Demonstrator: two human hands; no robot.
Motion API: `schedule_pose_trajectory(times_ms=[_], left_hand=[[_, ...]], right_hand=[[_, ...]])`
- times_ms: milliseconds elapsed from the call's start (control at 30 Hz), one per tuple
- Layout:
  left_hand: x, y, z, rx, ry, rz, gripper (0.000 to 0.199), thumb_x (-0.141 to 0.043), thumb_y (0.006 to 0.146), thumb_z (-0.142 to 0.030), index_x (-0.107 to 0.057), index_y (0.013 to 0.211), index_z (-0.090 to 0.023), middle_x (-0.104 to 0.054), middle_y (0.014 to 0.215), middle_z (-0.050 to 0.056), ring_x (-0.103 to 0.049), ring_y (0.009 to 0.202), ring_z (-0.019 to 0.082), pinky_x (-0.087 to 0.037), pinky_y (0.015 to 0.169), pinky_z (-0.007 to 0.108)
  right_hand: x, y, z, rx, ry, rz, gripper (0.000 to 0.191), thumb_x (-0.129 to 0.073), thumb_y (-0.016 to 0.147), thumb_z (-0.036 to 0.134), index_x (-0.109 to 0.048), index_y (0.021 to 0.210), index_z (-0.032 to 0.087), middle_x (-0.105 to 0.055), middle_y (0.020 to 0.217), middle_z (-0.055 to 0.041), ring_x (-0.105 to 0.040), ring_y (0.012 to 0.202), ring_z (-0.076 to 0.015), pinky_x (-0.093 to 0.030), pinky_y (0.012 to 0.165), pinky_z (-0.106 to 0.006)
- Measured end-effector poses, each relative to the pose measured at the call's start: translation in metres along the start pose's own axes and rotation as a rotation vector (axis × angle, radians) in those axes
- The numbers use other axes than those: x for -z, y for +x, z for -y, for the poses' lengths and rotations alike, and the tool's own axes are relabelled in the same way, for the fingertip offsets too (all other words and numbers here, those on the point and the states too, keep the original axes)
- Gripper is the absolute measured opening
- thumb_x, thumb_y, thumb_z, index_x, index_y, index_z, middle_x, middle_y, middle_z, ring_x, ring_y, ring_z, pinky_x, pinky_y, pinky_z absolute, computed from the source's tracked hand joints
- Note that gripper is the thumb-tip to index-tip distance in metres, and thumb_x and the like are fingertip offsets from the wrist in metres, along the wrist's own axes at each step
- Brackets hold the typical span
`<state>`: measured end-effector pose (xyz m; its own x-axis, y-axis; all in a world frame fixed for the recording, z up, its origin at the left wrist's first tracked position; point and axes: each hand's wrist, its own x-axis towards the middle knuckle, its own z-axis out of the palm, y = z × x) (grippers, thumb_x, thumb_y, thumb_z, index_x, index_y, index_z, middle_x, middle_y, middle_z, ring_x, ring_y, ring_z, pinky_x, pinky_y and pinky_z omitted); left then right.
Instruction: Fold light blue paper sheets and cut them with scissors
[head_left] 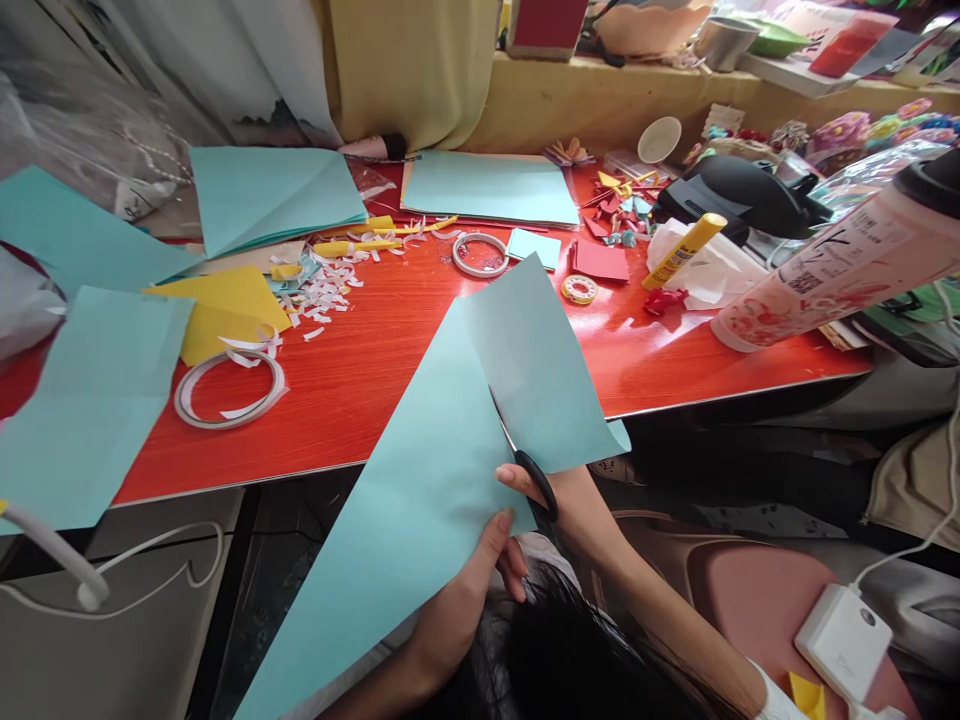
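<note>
A large light-blue sheet of paper [420,480] reaches from the red table down past its front edge. My left hand [480,580] pinches the sheet's lower edge, thumb on top. Just to the right, my right hand [551,500] is closed on black-handled scissors [536,480]. Their blades lie in a cut that runs up into the sheet, and the part right of the cut [540,370] is raised and bent over, with a curled right corner. The sheet and the scissors' handle hide some of my right fingers.
On the red table [360,380] are tape rolls [184,400], yellow paper [232,310], white scraps [330,290], blue sheets [277,195], red squares [600,260], a glue stick [684,250] and a pink bottle [832,260]. A pink stool [757,590] holds a white power bank [844,640].
</note>
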<state>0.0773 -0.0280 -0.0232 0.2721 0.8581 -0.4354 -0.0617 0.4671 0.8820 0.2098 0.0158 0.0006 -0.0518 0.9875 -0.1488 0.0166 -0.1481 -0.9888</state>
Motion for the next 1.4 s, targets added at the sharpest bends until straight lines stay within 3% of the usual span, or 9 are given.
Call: schedule_pose_trajectory(times_ms=[167, 467, 600, 800, 933, 1133, 1400], left_hand=[[0.0, -0.002, 0.001, -0.003, 0.012, 0.022, 0.043, -0.048, 0.091, -0.036, -0.059, 0.052, -0.019, -0.057, 0.047, -0.004, -0.055, 0.055, 0.012, -0.041, 0.078, 0.024], [0.001, -0.003, 0.002, -0.009, 0.016, 0.047, 0.044, -0.048, 0.09, -0.038, -0.06, 0.052, -0.022, -0.057, 0.046, -0.005, -0.055, 0.054, 0.011, -0.042, 0.077, 0.022], [0.001, -0.003, 0.001, -0.007, 0.021, 0.061, 0.045, -0.047, 0.09, -0.042, -0.061, 0.053, -0.021, -0.058, 0.046, -0.004, -0.055, 0.054, 0.012, -0.043, 0.074, 0.023], [-0.001, -0.005, -0.004, 0.018, 0.02, 0.066, 0.044, -0.047, 0.091, -0.04, -0.06, 0.053, -0.02, -0.056, 0.046, -0.003, -0.054, 0.054, 0.012, -0.043, 0.074, 0.023], [-0.001, -0.006, -0.004, 0.018, 0.018, 0.074, 0.045, -0.047, 0.091, -0.04, -0.06, 0.054, -0.02, -0.056, 0.046, -0.002, -0.055, 0.054, 0.011, -0.043, 0.074, 0.023], [-0.003, -0.005, -0.006, 0.035, 0.008, 0.067, 0.046, -0.048, 0.09, -0.043, -0.059, 0.051, -0.02, -0.055, 0.044, -0.002, -0.054, 0.052, 0.011, -0.043, 0.072, 0.023], [-0.001, -0.008, -0.009, 0.08, 0.015, 0.111, 0.046, -0.048, 0.089, -0.045, -0.06, 0.053, -0.02, -0.055, 0.046, -0.001, -0.055, 0.053, 0.012, -0.043, 0.071, 0.024]], right_hand=[[0.0, -0.001, 0.003, -0.045, -0.007, -0.004, 0.051, -0.072, 0.074, 0.031, -0.059, 0.123, 0.022, -0.061, 0.123, -0.0049, -0.056, 0.111, -0.0246, -0.045, 0.097, -0.036], [-0.001, 0.003, 0.012, 0.034, -0.086, -0.022, 0.05, -0.071, 0.075, 0.039, -0.06, 0.121, 0.022, -0.065, 0.117, -0.0048, -0.057, 0.111, -0.0271, -0.048, 0.093, -0.037], [-0.002, 0.004, 0.015, 0.091, -0.12, -0.04, 0.057, -0.07, 0.074, 0.044, -0.057, 0.126, 0.022, -0.063, 0.12, -0.0063, -0.054, 0.116, -0.0299, -0.044, 0.099, -0.041], [0.0, 0.008, 0.019, 0.093, -0.098, -0.016, 0.056, -0.073, 0.073, 0.039, -0.058, 0.125, 0.024, -0.063, 0.12, -0.0046, -0.055, 0.115, -0.0289, -0.043, 0.099, -0.038], [0.0, 0.01, 0.019, 0.068, -0.085, -0.012, 0.052, -0.073, 0.072, 0.037, -0.061, 0.121, 0.023, -0.068, 0.11, -0.0032, -0.059, 0.107, -0.0282, -0.046, 0.095, -0.04], [0.0, 0.013, 0.02, 0.123, -0.023, 0.018, 0.06, -0.074, 0.073, 0.03, -0.053, 0.13, 0.027, -0.059, 0.127, -0.0002, -0.051, 0.121, -0.0258, -0.039, 0.104, -0.036], [0.001, 0.015, 0.021, 0.097, -0.011, 0.011, 0.059, -0.075, 0.072, 0.033, -0.056, 0.127, 0.025, -0.065, 0.118, -0.0019, -0.051, 0.121, -0.0284, -0.042, 0.101, -0.038]])
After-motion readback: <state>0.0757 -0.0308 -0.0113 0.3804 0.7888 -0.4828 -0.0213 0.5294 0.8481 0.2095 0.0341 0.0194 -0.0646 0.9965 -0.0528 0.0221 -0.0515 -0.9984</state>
